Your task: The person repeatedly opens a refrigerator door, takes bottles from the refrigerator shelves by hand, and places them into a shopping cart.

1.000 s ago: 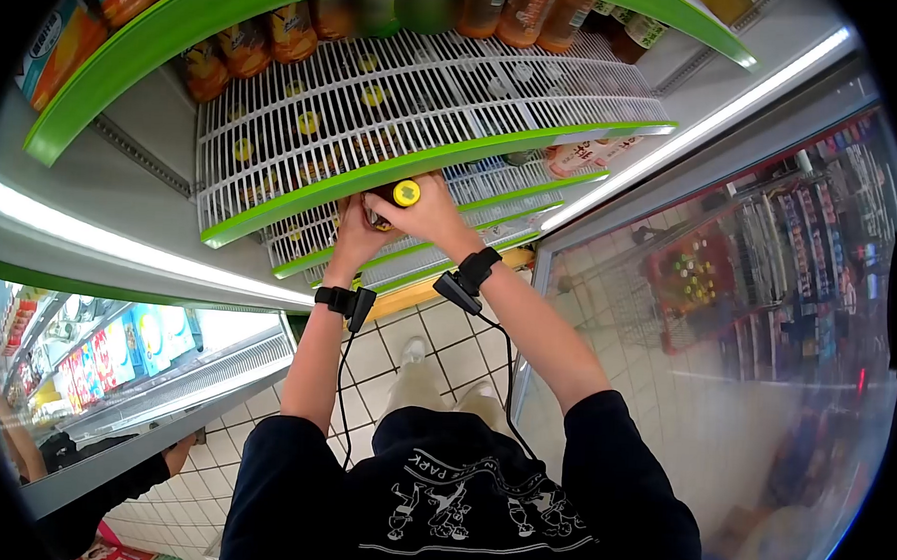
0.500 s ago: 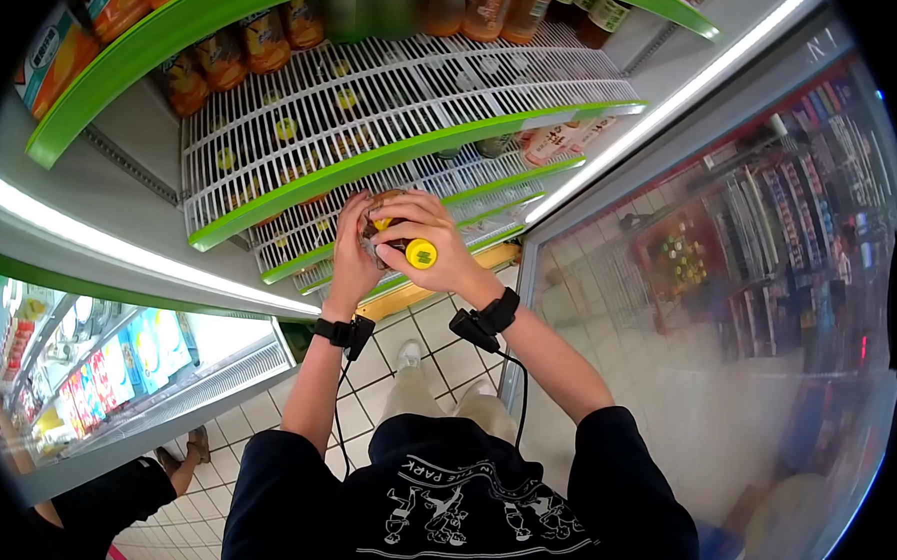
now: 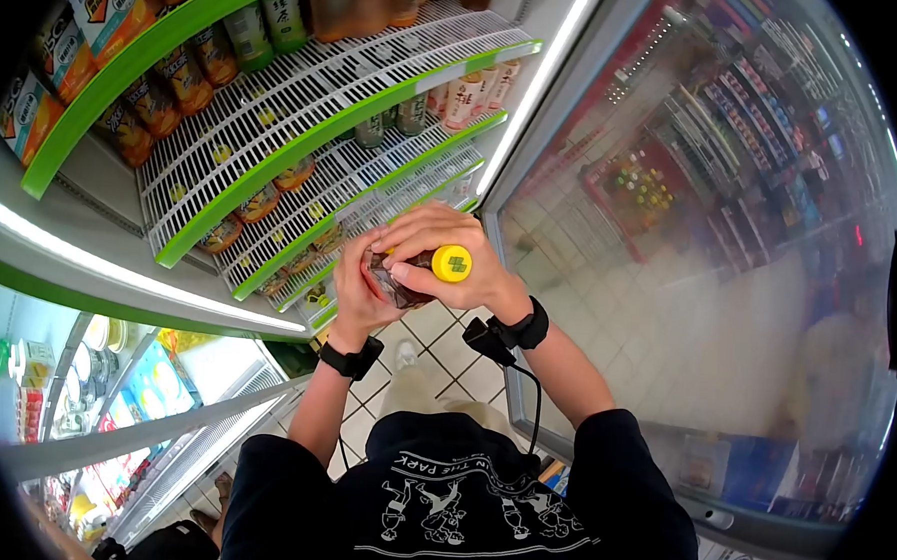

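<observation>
A drink bottle [image 3: 396, 286] with dark contents and a yellow cap [image 3: 452, 263] is held between my two hands, tilted with its cap to the right. My left hand [image 3: 353, 294] is closed around its left side. My right hand [image 3: 460, 236] wraps over the top, its thumb lying along the bottle near the cap. A second bit of yellow shows between the right fingers; whether it belongs to another bottle I cannot tell. Both hands are in front of the lower fridge shelves, close to a green shelf edge [image 3: 346, 211].
Wire shelves [image 3: 306, 99] with green edges hold several orange drink bottles [image 3: 182, 80], green-labelled bottles [image 3: 247, 36] and pink-labelled bottles [image 3: 463, 100]. The glass door [image 3: 690, 241] stands open at right. Another chiller [image 3: 134, 376] is at left, with a person [image 3: 172, 543] beside it.
My hands and the bottle have moved slightly right and down, away from the shelves. My view has turned, showing more of the lower shelves and the door. The bottle stays in both hands.
</observation>
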`<action>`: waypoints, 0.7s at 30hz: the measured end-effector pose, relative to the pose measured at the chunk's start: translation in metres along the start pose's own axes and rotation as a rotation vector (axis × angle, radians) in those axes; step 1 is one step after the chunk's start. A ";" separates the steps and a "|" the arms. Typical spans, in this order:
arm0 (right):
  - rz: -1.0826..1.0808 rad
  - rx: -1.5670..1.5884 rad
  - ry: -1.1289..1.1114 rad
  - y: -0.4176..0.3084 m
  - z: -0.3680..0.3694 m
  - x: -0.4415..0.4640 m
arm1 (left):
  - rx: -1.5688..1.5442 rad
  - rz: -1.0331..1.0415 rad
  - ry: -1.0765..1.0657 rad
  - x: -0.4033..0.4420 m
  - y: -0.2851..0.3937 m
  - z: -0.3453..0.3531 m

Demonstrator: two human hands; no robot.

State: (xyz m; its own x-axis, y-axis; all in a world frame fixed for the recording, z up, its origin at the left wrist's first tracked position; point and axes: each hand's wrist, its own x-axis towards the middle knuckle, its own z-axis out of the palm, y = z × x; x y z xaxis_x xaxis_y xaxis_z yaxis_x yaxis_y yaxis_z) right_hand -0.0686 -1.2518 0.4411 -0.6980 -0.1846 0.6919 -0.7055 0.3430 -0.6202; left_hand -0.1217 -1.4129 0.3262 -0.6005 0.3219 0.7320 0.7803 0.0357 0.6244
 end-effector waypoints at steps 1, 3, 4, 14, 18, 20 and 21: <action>0.076 0.036 0.020 -0.011 0.000 -0.007 | 0.028 0.003 -0.007 -0.007 0.008 0.000; 0.140 0.071 0.060 -0.030 0.001 -0.023 | 0.019 0.024 -0.014 -0.021 0.026 0.001; 0.214 0.105 0.065 -0.038 0.003 -0.032 | 0.010 0.025 -0.013 -0.027 0.037 0.001; 0.458 0.139 0.127 -0.111 0.040 -0.128 | -0.225 -0.343 -0.274 -0.125 0.121 -0.035; 0.451 0.328 0.159 -0.141 0.064 -0.162 | -0.402 -0.377 -0.184 -0.164 0.124 -0.051; 0.437 0.401 0.125 -0.144 0.082 -0.176 | -0.495 -0.483 -0.264 -0.166 0.138 -0.063; 0.410 0.415 0.201 -0.150 0.093 -0.179 | -0.530 -0.498 -0.266 -0.169 0.144 -0.066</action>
State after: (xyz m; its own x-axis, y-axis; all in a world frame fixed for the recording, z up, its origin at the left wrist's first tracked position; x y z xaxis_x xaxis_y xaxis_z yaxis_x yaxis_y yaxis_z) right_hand 0.1504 -1.3555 0.3764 -0.9142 0.0770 0.3980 -0.4020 -0.0451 -0.9145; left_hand 0.0807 -1.5247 0.3103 -0.7443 0.6052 0.2824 0.2007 -0.2007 0.9589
